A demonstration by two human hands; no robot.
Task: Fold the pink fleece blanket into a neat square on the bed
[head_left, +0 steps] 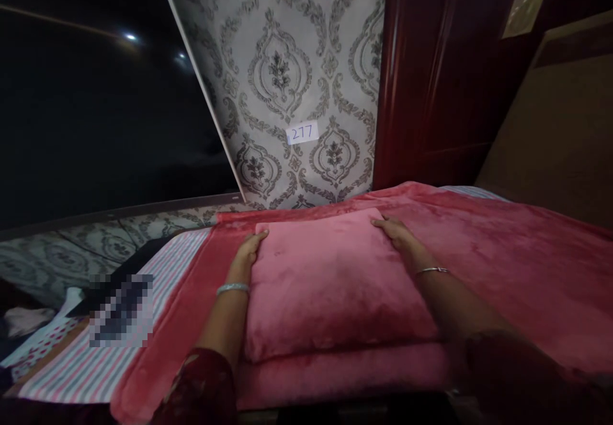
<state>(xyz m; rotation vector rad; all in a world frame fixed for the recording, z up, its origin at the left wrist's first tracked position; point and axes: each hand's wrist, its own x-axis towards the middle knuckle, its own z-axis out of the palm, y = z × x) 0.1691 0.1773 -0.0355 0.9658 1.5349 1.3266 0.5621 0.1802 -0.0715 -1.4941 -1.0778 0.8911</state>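
Observation:
A plush pink blanket [330, 272], folded into a thick, roughly square stack, lies in front of me. My left hand [253, 246] grips its far left corner, thumb on top and the other fingers down along the side. At the far right corner, my right hand [390, 228] holds the blanket in the same way, its fingers partly hidden. Another pink fold [345, 374] shows below the stack's near edge. Beneath it all spreads a red-pink plush cover [517, 253].
A striped sheet [182, 259] shows at left, with a blurred-out item [121, 311] on it. Behind stand a large dark screen [105, 106], a patterned wall [297, 48] bearing a numbered label [302, 132], and a dark red wooden panel [431, 80]. A brown board [560, 119] leans at right.

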